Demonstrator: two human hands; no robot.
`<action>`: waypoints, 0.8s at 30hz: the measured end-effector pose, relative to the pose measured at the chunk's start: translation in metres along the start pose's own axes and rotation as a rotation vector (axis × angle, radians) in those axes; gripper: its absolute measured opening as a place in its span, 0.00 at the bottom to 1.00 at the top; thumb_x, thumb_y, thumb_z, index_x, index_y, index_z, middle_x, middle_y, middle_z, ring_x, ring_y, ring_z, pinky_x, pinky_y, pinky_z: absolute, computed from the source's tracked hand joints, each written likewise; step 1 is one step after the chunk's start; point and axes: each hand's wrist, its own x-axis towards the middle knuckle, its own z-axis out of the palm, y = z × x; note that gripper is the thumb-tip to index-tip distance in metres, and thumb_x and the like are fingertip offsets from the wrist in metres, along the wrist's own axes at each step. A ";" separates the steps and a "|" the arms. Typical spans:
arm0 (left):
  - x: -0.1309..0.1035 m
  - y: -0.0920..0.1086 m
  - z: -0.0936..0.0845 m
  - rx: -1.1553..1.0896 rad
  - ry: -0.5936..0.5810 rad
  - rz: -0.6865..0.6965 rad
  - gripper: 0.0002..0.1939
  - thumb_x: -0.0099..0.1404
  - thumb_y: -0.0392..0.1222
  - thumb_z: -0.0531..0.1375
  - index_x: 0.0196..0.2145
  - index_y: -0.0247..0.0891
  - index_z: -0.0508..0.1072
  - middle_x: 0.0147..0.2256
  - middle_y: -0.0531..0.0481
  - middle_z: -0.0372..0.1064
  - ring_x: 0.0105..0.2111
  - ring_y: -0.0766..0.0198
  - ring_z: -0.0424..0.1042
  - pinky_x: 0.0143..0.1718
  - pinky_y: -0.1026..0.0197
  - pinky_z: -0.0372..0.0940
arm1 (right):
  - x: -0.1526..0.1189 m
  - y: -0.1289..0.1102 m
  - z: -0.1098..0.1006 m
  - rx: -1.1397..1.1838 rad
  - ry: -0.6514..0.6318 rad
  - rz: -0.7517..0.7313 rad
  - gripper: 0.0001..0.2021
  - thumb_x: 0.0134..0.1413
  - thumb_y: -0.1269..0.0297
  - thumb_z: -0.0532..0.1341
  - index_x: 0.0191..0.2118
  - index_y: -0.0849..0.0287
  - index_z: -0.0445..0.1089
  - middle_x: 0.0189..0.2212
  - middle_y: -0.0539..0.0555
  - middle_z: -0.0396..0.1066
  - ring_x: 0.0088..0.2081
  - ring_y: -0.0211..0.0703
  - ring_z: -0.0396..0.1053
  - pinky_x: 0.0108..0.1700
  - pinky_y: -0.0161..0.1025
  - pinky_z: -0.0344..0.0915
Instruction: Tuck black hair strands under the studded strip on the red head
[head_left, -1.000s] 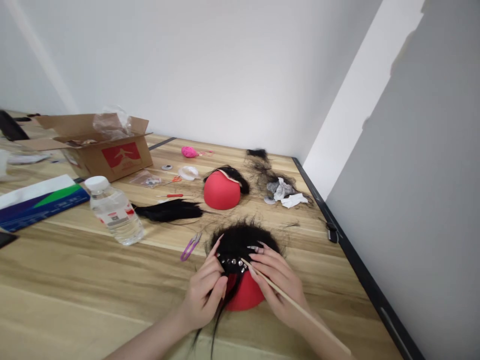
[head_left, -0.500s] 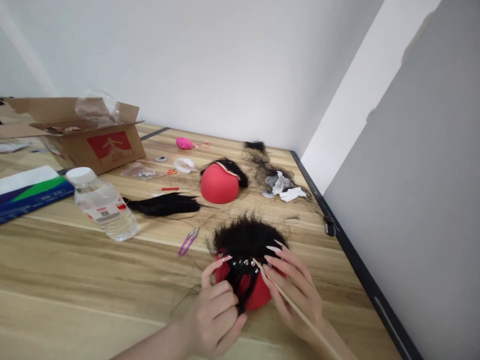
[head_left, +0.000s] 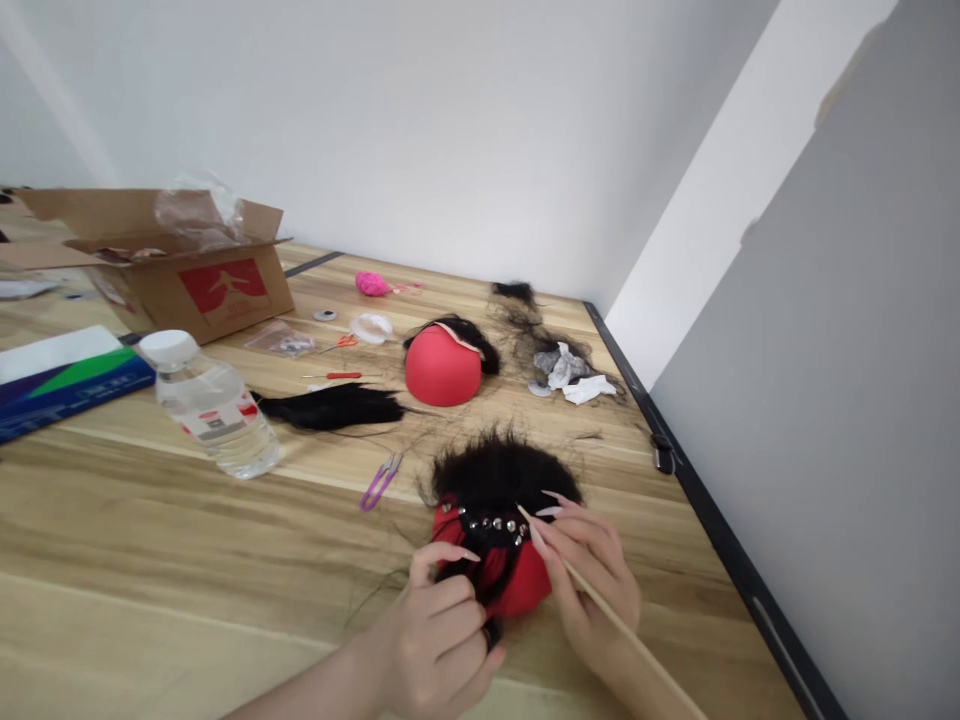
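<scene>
In front of me sits a red dome-shaped form [head_left: 531,588] with a cap of short black hair [head_left: 502,475] over its far side. A row of shiny round studs or pins [head_left: 499,524] runs along the hair's near edge. My left hand [head_left: 439,630] is closed around a lock of long black hair [head_left: 492,632] at the form's near side, its index finger extended over the strands. My right hand [head_left: 596,575] pinches a thin wooden stick [head_left: 637,642], whose tip touches or hovers over the hair just above the studs; I cannot tell which.
Beyond lie purple thread snips [head_left: 381,482], a black hair bundle [head_left: 330,407] and a second red dome [head_left: 442,368] with hair. A water bottle [head_left: 217,410], a blue-green box [head_left: 71,385] and a cardboard box [head_left: 217,295] stand left. Crumpled tissue [head_left: 562,367] lies right, near the wall.
The left index finger has drawn back from the studs towards me. My right hand has shifted the stick's tip slightly up, off the stud row, and its fingers have curled in more.
</scene>
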 end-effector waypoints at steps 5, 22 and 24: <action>-0.003 -0.002 0.001 -0.013 0.000 0.008 0.14 0.60 0.30 0.54 0.17 0.36 0.60 0.17 0.56 0.58 0.22 0.69 0.56 0.46 0.52 0.60 | 0.016 0.001 -0.006 0.070 -0.003 0.091 0.14 0.57 0.79 0.55 0.43 0.58 0.73 0.34 0.55 0.76 0.41 0.47 0.73 0.48 0.53 0.72; -0.007 -0.014 0.006 -0.037 -0.006 0.026 0.11 0.59 0.29 0.56 0.20 0.34 0.62 0.20 0.52 0.62 0.25 0.67 0.59 0.38 0.55 0.65 | 0.094 0.038 0.026 0.366 -0.837 0.349 0.15 0.57 0.53 0.60 0.46 0.54 0.71 0.43 0.52 0.76 0.44 0.43 0.72 0.47 0.38 0.66; -0.008 -0.016 0.008 -0.052 -0.010 0.022 0.11 0.59 0.29 0.56 0.20 0.33 0.62 0.20 0.51 0.63 0.26 0.66 0.59 0.35 0.56 0.64 | 0.096 0.038 0.028 0.422 -0.863 0.338 0.14 0.57 0.54 0.61 0.46 0.55 0.71 0.43 0.52 0.76 0.44 0.43 0.72 0.48 0.38 0.66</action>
